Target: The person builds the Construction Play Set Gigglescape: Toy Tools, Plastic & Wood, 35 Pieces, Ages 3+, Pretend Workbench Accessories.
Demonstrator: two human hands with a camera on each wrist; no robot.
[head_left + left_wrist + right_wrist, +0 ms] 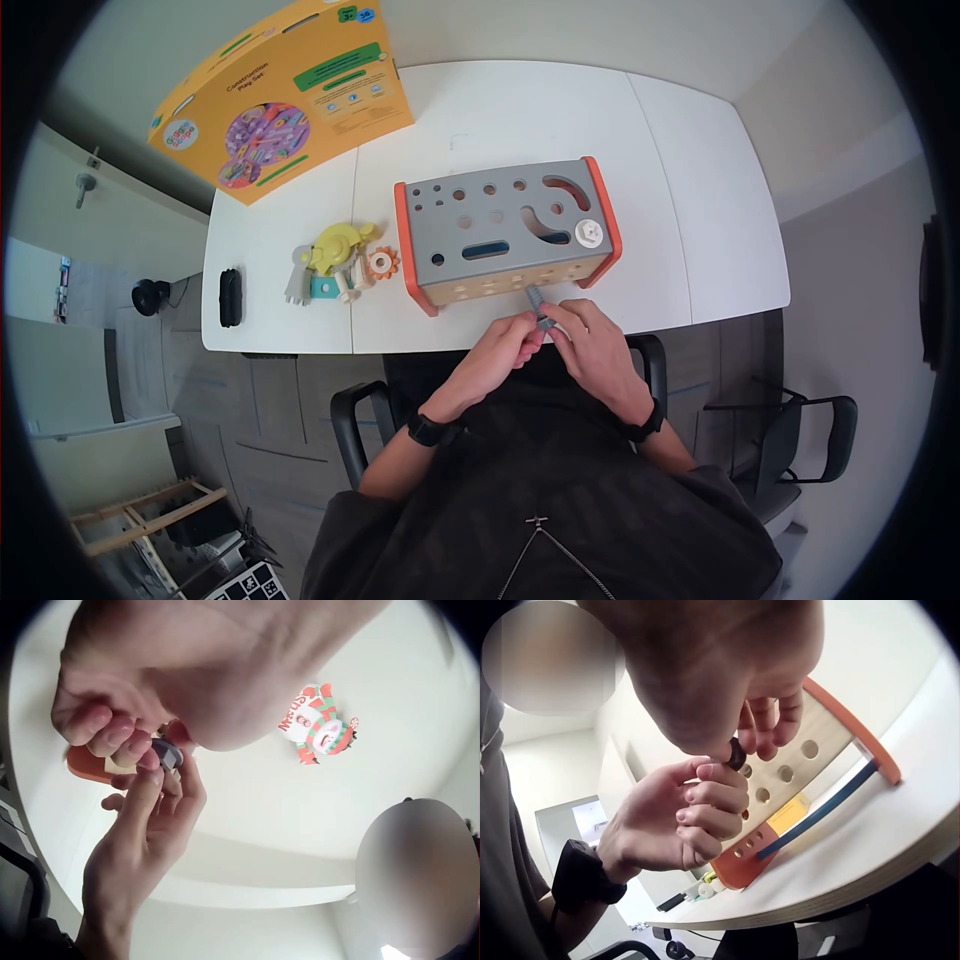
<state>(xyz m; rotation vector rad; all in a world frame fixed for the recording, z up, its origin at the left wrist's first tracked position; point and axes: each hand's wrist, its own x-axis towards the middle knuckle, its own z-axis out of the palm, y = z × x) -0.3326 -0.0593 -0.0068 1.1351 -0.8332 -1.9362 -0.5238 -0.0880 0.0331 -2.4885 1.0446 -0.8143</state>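
Note:
Both hands meet at a grey toy bolt [538, 302] in front of the near side of a toy workbench [480, 225]. Its threaded shaft points away from the person, toward the bench's holed wooden side. My left hand [505, 350] pinches the bolt's near end between thumb and curled fingers. From the other side my right hand [598, 350] grips it with thumb and forefinger. In the left wrist view the bolt's grey angular end [169, 756] shows between the fingertips. Fingers mostly cover it in the right wrist view. A white screw head [589, 233] sits in the bench's grey top.
Left of the bench lies a pile of toy parts: a yellow piece [340, 245], an orange gear [382, 262], a teal plate [324, 288] and a grey piece [299, 275]. A black case [231, 297] is farther left. A yellow box [280, 100] stands behind.

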